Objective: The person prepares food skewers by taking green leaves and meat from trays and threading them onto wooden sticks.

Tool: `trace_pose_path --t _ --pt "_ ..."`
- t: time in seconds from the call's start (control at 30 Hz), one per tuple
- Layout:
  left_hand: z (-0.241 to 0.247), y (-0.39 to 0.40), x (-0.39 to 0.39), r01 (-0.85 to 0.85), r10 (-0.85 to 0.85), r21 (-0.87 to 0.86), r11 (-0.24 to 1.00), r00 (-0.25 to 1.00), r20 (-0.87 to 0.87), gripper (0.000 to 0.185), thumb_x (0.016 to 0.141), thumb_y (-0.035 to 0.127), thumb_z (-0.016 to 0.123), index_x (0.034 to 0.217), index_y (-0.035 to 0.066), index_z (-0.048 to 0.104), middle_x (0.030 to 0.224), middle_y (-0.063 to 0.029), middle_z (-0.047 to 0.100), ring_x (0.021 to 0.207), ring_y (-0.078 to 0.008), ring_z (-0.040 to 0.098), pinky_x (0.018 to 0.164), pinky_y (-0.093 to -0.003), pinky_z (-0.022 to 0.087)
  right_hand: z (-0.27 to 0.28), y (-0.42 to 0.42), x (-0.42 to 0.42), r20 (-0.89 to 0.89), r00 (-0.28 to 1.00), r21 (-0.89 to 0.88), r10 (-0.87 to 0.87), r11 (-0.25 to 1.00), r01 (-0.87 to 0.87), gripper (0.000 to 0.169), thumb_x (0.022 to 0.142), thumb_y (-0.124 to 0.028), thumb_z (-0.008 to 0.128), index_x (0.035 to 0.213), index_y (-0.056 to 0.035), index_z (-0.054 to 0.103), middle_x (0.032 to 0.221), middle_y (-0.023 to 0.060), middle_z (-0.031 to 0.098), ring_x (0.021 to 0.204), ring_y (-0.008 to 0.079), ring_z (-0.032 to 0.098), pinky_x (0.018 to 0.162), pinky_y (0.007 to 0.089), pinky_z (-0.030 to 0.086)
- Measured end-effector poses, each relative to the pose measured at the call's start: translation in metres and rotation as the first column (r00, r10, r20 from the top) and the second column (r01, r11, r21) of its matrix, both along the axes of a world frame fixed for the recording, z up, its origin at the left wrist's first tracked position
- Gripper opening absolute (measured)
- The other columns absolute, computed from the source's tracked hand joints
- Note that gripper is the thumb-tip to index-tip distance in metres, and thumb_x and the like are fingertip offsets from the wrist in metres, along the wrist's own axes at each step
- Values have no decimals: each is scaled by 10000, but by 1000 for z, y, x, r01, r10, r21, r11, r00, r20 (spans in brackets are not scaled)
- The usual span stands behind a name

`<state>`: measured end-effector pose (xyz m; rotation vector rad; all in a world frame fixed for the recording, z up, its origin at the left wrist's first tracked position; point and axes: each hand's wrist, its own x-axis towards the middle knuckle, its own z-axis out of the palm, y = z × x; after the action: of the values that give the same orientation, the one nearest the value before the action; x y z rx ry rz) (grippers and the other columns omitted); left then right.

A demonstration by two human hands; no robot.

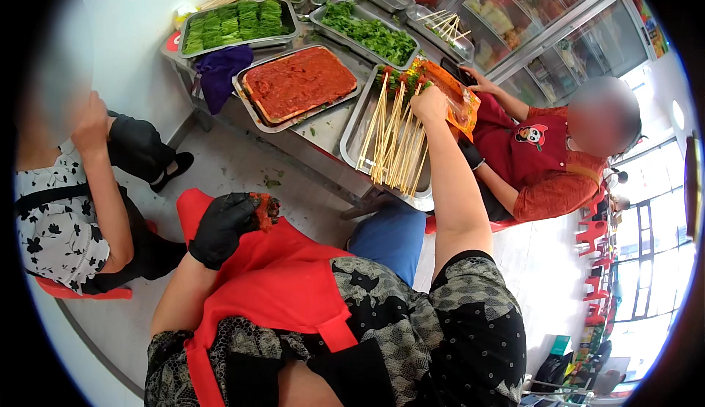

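Observation:
My left hand (220,228), in a black glove, is closed around a piece smeared with red paste (265,212) above the red apron on my lap. My bare right hand (429,103) reaches to the far end of a steel tray (348,141), at the filled ends of wooden skewers (394,132) lying side by side in it. These ends carry green vegetable and red filling. Whether its fingers grip a skewer cannot be made out. A tray of red minced paste (300,83) lies left of the skewers, with cut green stalks (237,24) and leafy greens (374,32) behind.
A co-worker in a dark red apron (498,137) sits at right beside an orange plastic bag (454,98). Another person (66,209) sits at left. A purple cloth (220,76) hangs over the steel table's edge (286,151). A small tray with sticks (443,32) stands at the back.

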<state>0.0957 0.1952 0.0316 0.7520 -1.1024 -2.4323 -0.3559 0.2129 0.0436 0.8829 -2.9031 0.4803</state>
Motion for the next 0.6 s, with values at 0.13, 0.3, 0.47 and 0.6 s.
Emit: trace_pose_path --t 0.13,0.3,0.47,0.6 --pt "2 -3 0 -25 23 -85 996 999 -28 250 864 155 498 987 -53 561 890 -130 611 804 -212 603 749 -322 484 7 -6 21 14 1000 37 3 999 -3 250 681 -149 560 858 19 617 919 233 602 892 355 581 774 402 465" --pt "2 -22 -8 -126 119 -154 980 991 -54 266 846 133 538 1011 -74 559 911 -137 618 801 -193 614 711 -298 505 -7 -1 4 -59 995 27 86 996 -84 257 665 -193 561 792 17 638 816 241 610 813 348 603 728 406 472" --pt "6 -50 -20 -238 225 -222 946 971 -81 274 858 141 529 1018 -80 554 900 -138 619 774 -181 622 694 -271 509 28 -2 30 -157 984 110 87 991 -70 385 721 -372 590 773 6 646 768 240 610 799 364 604 725 419 467" --pt "19 -78 -36 -270 237 -147 952 949 -209 295 870 190 515 1019 -62 550 876 -105 614 747 -162 612 688 -273 505 58 -11 35 -260 919 9 297 952 -305 255 709 -249 609 692 5 632 668 209 604 674 347 607 635 402 473"
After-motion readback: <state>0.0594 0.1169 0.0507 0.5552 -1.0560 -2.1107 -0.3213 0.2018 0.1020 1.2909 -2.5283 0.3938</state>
